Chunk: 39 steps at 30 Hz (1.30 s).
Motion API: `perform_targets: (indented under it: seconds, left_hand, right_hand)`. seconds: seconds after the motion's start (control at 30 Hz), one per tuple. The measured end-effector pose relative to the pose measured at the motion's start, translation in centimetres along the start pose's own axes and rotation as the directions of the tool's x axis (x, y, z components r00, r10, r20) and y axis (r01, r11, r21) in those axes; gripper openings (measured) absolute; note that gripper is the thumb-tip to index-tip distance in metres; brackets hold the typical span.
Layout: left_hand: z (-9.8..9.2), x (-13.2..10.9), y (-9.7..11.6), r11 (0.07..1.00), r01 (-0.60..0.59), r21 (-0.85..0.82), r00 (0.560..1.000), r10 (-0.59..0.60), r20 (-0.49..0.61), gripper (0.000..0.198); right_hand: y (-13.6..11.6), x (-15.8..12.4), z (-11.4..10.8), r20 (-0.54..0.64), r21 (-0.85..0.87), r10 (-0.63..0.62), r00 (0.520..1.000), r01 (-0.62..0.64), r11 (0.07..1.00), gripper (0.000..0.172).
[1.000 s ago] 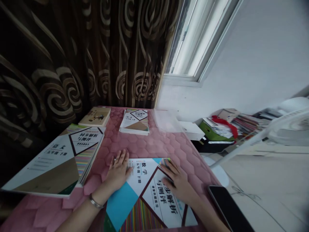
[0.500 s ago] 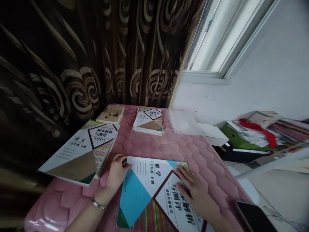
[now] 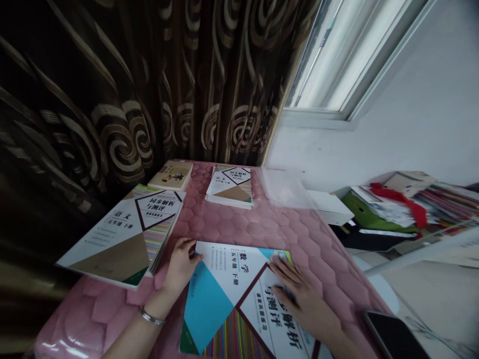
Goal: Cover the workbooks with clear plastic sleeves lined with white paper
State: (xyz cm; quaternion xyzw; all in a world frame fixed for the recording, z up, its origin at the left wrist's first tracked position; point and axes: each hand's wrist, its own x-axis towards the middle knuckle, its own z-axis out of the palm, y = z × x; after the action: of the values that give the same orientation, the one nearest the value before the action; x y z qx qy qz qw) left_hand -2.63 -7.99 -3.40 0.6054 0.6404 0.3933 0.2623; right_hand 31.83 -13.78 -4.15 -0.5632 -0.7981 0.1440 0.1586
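Touching a fifth-grade maths workbook [image 3: 239, 294] from both sides, the two hands lie open, and neither is clenched. The left hand [image 3: 181, 267], with a silver bangle [image 3: 150, 315] at its wrist, meets the workbook's left edge; whether it pinches that edge or only rests against it cannot be told. The right hand [image 3: 299, 294] lies spread and slightly curved on the cover, towards the top right corner, without gripping.

Attention is on this one workbook, which lies flat on a pink quilted cover [image 3: 299, 234] at the near end of the bench. Just left of it sits a Chinese-language workbook [image 3: 119, 244]. Farther off lie a small stack of workbooks [image 3: 229, 187], a small tan book [image 3: 171, 175] and a clear plastic sleeve [image 3: 284, 188]. A black phone [image 3: 392, 336] lies at the right edge of the cover. Beyond, a patterned brown curtain [image 3: 112, 89] hangs beside a window [image 3: 348, 55], and a green box [image 3: 359, 209] holding papers stands low on the right.
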Motion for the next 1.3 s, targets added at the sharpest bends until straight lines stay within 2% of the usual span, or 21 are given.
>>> perform_targets:
  seconds: [0.07, 0.17, 0.23, 0.33, 0.4, 0.53, 0.63, 0.87, 1.17, 1.3]
  left_hand:
    - [0.1, 0.0, -0.2, 1.000, -0.026, 0.010, 1.000, 0.026, -0.001, 0.032]
    - [0.3, -0.2, -0.4, 0.995, -0.093, 0.048, 0.995, 0.094, -0.021, 0.032]
    - [0.4, -0.4, -0.4, 0.983, -0.155, 0.100, 0.987, 0.159, -0.032, 0.031]
    - [0.5, -0.4, -0.5, 0.952, -0.244, 0.185, 0.967, 0.254, -0.031, 0.027]
    - [0.5, -0.3, -0.6, 0.937, -0.269, 0.221, 0.959, 0.282, -0.030, 0.027]
    - [0.5, 0.0, -0.9, 0.930, -0.259, 0.260, 0.963, 0.270, -0.004, 0.030]
    - [0.6, 0.3, -1.0, 0.929, -0.248, 0.276, 0.967, 0.254, 0.015, 0.030]
    - [0.8, 0.4, -1.2, 0.922, -0.241, 0.302, 0.970, 0.242, 0.036, 0.032]
    - [0.9, 0.5, -1.3, 0.923, -0.218, 0.316, 0.976, 0.215, 0.045, 0.034]
    - [0.9, 0.6, -1.3, 0.926, -0.215, 0.309, 0.976, 0.209, 0.053, 0.034]
  right_hand:
    - [0.4, 0.1, -0.3, -0.060, 0.045, -0.006, 0.998, 0.008, 0.999, 0.047]
    - [1.4, 1.2, -1.2, -0.214, 0.135, 0.074, 0.974, -0.045, 0.990, 0.039]
    - [2.2, 2.8, -1.9, -0.275, 0.201, 0.184, 0.943, -0.131, 0.971, 0.037]
    - [3.4, 5.7, -2.5, -0.274, 0.311, 0.424, 0.863, -0.338, 0.888, 0.033]
    - [4.0, 7.4, -2.4, -0.269, 0.347, 0.499, 0.824, -0.401, 0.848, 0.030]
    - [4.4, 8.9, -1.8, -0.266, 0.298, 0.510, 0.818, -0.433, 0.850, 0.035]
    - [4.6, 8.8, -1.5, -0.258, 0.298, 0.539, 0.802, -0.464, 0.834, 0.039]
    - [5.2, 8.5, -1.2, -0.254, 0.322, 0.571, 0.781, -0.488, 0.811, 0.036]
    - [4.9, 8.5, -1.0, -0.260, 0.289, 0.584, 0.769, -0.515, 0.807, 0.036]
    - [4.8, 8.6, -0.8, -0.257, 0.254, 0.571, 0.780, -0.516, 0.818, 0.036]
